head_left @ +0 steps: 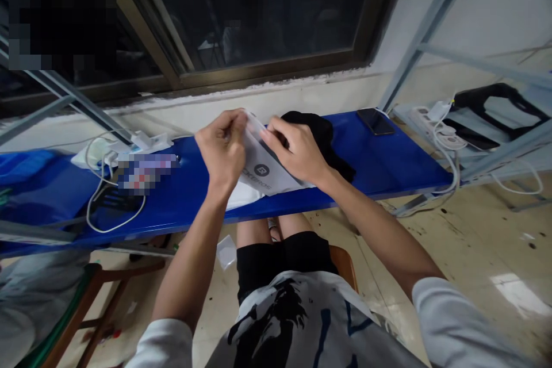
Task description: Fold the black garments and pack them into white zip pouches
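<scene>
A translucent plastic bag (269,168) with a dark round logo and lettering hangs tilted between my hands, above the blue table. My left hand (225,146) pinches its upper left edge between thumb and fingers. My right hand (295,146) is closed on the bag's upper right edge, thumb and fingertips slightly blurred. Something white and flat (244,195) lies on the table under the bag, partly hidden by it. Black cloth (338,161) is bunched on the table just behind and to the right of my right hand.
A phone (375,121) lies at the right back of the blue table (401,164). At the left are white cables, a power strip (157,142) and a colourful pouch. Metal bed-frame posts flank the table. A wooden chair (95,293) stands lower left.
</scene>
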The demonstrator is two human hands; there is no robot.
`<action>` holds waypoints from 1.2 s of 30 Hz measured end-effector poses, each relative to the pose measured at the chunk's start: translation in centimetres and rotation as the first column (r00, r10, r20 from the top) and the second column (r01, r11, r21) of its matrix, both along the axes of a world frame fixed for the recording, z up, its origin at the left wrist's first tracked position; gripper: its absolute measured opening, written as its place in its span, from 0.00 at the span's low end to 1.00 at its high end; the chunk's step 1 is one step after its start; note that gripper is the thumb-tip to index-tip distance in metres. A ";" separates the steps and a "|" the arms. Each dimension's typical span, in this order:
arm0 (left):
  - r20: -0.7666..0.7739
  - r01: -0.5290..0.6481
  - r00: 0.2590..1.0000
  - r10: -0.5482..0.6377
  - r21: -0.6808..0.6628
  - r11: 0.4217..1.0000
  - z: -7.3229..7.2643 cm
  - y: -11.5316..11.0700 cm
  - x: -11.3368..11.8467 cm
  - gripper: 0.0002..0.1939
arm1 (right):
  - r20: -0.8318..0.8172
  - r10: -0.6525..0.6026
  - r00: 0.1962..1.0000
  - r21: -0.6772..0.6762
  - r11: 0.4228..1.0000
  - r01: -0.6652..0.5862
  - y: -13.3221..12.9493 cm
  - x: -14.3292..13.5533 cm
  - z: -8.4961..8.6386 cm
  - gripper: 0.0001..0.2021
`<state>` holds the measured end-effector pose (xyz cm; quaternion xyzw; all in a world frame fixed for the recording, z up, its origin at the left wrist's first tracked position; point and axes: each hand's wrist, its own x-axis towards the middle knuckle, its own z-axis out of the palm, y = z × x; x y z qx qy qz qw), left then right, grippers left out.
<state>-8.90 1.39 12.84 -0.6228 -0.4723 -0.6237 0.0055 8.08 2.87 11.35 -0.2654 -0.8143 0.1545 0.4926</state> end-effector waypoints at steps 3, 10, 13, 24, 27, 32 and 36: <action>0.086 -0.140 0.988 0.132 0.099 0.985 -0.6 1.2 -2.5 0.08 | 0.068 0.038 0.997 -0.060 0.998 -0.034 -1.3 2.0 -2.1 0.16; 0.097 -0.262 0.963 0.251 0.135 0.956 -1.3 0.8 -5.7 0.09 | -0.054 0.176 0.983 -0.258 0.948 -0.184 -1.0 3.4 -2.8 0.09; 0.007 -0.234 0.972 0.234 0.098 0.967 -1.4 -0.4 -4.6 0.08 | -0.166 0.317 0.934 -0.309 0.883 -0.354 0.1 2.0 -2.6 0.13; -0.401 -0.099 0.905 0.144 0.131 0.986 -0.6 -1.4 -2.8 0.10 | 0.131 0.375 0.918 -0.341 0.886 -0.313 0.9 -1.7 -2.8 0.09; -0.399 -0.094 0.910 0.116 0.074 0.993 -0.4 -1.6 -4.0 0.09 | 0.162 0.409 0.898 -0.399 0.859 -0.320 0.8 -2.3 -3.0 0.06; 0.028 -0.090 0.995 0.098 -0.222 0.971 -2.5 -2.3 -6.3 0.18 | -0.284 0.236 0.929 -0.431 0.835 -0.343 1.1 -3.3 -3.6 0.11; 0.383 0.179 0.923 0.041 -0.522 0.834 -4.6 -2.4 -7.6 0.23 | -0.216 0.228 0.949 -0.442 0.844 -0.303 0.6 -3.7 -3.8 0.11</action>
